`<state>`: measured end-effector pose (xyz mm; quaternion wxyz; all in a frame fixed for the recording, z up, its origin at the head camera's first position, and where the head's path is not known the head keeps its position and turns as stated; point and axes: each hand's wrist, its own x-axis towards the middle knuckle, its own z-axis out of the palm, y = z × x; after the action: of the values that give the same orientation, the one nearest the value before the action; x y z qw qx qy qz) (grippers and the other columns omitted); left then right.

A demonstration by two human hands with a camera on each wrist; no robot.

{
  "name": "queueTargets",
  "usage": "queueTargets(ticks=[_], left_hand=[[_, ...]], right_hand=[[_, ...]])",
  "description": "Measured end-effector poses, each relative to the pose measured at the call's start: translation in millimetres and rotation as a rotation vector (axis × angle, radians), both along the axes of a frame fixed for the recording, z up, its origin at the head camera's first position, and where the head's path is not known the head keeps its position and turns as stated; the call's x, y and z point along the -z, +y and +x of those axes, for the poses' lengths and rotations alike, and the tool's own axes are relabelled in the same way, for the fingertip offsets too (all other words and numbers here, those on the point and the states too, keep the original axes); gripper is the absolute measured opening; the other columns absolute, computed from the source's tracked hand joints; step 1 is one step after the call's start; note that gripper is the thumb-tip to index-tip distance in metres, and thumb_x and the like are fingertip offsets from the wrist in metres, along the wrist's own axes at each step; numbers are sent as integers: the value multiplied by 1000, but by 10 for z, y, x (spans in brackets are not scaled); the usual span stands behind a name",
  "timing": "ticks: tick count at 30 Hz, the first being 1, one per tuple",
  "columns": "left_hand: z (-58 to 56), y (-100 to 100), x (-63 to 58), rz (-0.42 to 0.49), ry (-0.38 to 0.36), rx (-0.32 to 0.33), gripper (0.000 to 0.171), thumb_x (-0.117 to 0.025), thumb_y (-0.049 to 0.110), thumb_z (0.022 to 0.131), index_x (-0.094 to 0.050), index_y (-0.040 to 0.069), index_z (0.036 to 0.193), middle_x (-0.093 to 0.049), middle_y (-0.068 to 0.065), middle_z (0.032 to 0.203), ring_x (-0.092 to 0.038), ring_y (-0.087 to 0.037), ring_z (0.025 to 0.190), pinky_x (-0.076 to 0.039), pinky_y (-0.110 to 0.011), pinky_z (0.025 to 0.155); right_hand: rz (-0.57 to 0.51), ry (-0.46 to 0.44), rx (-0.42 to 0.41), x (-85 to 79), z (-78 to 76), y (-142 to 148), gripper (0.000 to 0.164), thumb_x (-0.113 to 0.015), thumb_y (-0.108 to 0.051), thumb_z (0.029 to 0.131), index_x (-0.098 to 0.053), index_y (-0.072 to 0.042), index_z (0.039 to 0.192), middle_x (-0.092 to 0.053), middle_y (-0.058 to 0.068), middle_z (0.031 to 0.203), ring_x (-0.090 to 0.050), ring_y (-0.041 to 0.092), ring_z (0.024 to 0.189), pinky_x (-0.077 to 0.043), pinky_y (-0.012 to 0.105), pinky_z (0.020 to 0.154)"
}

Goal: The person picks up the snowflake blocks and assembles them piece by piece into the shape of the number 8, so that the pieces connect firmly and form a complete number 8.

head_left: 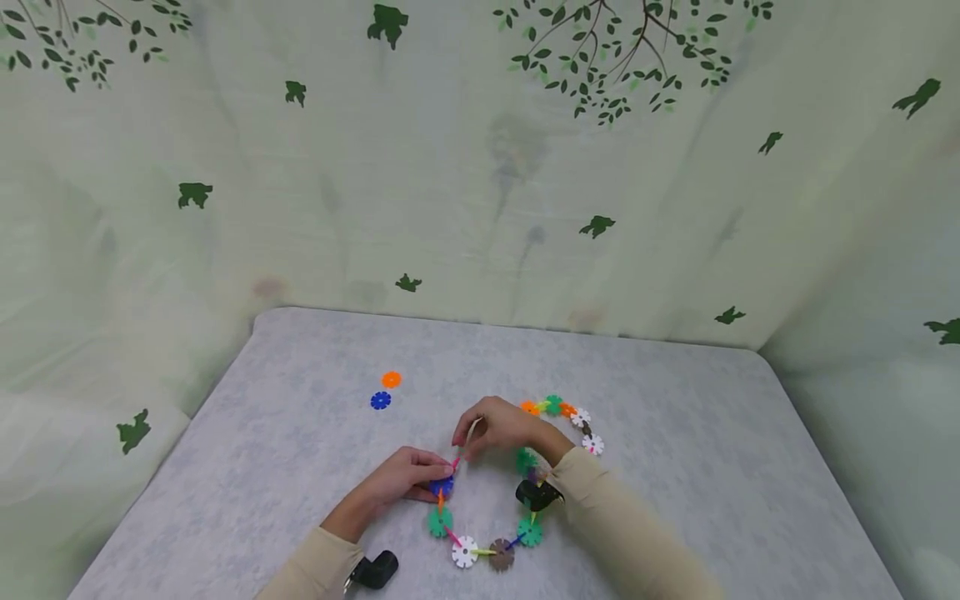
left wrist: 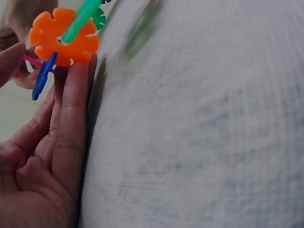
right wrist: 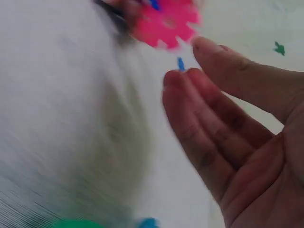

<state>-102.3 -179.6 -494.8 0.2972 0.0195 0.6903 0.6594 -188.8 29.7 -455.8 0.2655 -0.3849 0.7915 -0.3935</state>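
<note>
A chain of slotted plastic snowflake discs curves over the table. At its near left end, a blue disc (head_left: 442, 487) is pinched by my left hand (head_left: 401, 479). A pink disc (right wrist: 168, 23) is joined to that end and stands up from it. In the left wrist view, an orange disc (left wrist: 64, 38) and the edge-on blue disc (left wrist: 44, 77) sit by the left fingertips. My right hand (head_left: 495, 429) hovers beside the pink disc; in the right wrist view its thumb and fingers are parted, with nothing between them.
A loose orange disc (head_left: 392, 380) and a loose blue disc (head_left: 381, 401) lie on the grey table (head_left: 300, 400), left of the hands. The chain's far part, with a white disc (head_left: 592, 444), lies beyond the right forearm. A pale leaf-print curtain (head_left: 450, 167) stands behind.
</note>
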Motion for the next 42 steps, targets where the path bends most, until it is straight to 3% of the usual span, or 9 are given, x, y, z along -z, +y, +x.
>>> queueTargets(ticks=[4, 9, 14, 19, 24, 29, 33, 36, 42], left_hand=[[23, 1, -5, -31, -36, -29, 37, -66, 23, 92, -65, -9, 111, -71, -5, 85, -67, -13, 74, -58, -30, 71], [64, 28, -11, -45, -74, -63, 44, -67, 27, 92, -62, -4, 122, -70, -9, 100, -67, -15, 81, -57, -32, 75], [118, 48, 22, -17, -76, -92, 42, -65, 23, 93, -60, -5, 124, -70, -11, 106, -67, -15, 83, -57, -33, 76], [161, 67, 44, 28, -80, -111, 38, -62, 20, 94, -59, -7, 121, -69, -7, 101, -65, -13, 83, -58, -34, 76], [198, 76, 43, 30, -93, -120, 38, -62, 20, 94, -58, -6, 121, -68, -5, 100, -64, -14, 84, -57, -34, 77], [205, 79, 31, 44, -77, -124, 37, -62, 20, 94, -58, -7, 121, -68, -6, 98, -64, -13, 83, -58, -34, 76], [205, 105, 44, 73, -46, -141, 38, -62, 18, 94, -58, -10, 120, -69, -7, 100, -64, -12, 83, -58, -34, 76], [193, 93, 53, 43, -34, -157, 40, -63, 19, 94, -58, -10, 120, -69, -8, 102, -65, -12, 82, -58, -33, 75], [162, 164, 71, -69, -38, -164, 49, -64, 28, 94, -57, -7, 126, -67, -12, 112, -65, -14, 88, -57, -33, 78]], right_hand=[[83, 41, 26, -160, -314, -72, 13, -72, -3, 85, -73, -2, 97, -69, 1, 85, -63, 10, 77, -52, 22, 68], [189, 80, 33, -293, -697, -368, 14, -70, -5, 87, -71, -1, 100, -67, -1, 83, -60, 13, 73, -52, 24, 66], [263, 107, 27, -248, -932, -799, 16, -72, -10, 87, -71, -7, 103, -64, 0, 87, -56, 14, 77, -49, 22, 68], [366, 116, 47, -114, -1036, -1184, 23, -73, -14, 87, -68, -16, 109, -60, 1, 96, -53, 16, 87, -48, 24, 74], [426, 148, 43, 42, -1052, -1434, 29, -71, -12, 87, -66, -21, 115, -58, 1, 104, -51, 16, 96, -47, 26, 85], [376, 226, -18, 118, -1063, -1464, 16, -72, -9, 87, -63, -16, 97, -57, 0, 92, -51, 14, 87, -47, 22, 77], [316, 153, 3, 95, -1006, -1285, 13, -69, -4, 87, -62, -14, 91, -57, 1, 86, -52, 14, 77, -48, 21, 67], [239, 78, 61, 76, -904, -1084, 11, -66, -2, 89, -66, -13, 92, -59, 2, 84, -54, 15, 71, -50, 21, 63], [2, -64, 205, 24, -517, -383, 9, -65, -4, 90, -70, -6, 98, -65, 4, 75, -61, 18, 60, -56, 31, 60]])
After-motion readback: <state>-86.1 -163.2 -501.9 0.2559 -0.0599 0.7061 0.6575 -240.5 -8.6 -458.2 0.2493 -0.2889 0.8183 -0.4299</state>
